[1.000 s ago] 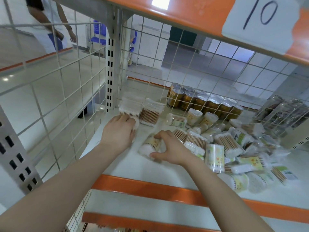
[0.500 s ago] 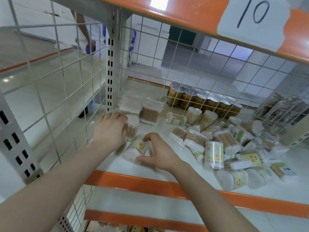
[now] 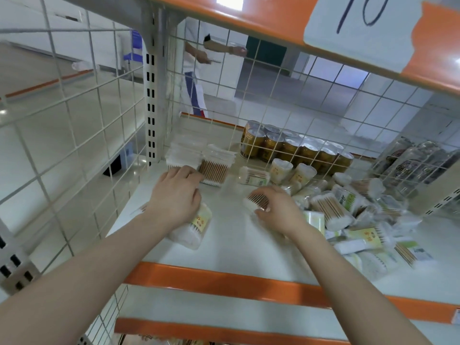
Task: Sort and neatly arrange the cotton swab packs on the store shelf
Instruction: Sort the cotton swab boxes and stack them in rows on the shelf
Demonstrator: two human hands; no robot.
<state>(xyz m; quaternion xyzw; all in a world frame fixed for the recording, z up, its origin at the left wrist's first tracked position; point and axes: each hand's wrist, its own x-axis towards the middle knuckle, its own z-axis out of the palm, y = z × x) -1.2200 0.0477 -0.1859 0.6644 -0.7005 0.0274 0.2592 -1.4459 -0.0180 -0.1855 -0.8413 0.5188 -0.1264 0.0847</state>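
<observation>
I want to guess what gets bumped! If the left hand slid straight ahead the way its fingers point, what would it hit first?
Probably the flat swab boxes stacked in the back corner: the left hand points its fingers right at them, seemingly almost touching, though depth is unclear.

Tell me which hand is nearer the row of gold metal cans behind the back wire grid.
Right. The right hand sits in front of the gold cans, slightly left of them, on a swab pack; the left hand lies farther left.

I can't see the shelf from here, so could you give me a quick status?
Left hand on a yellow-label pack. Right hand gripping a brown-stick pack. Jumbled pile right, unsorted.
</observation>
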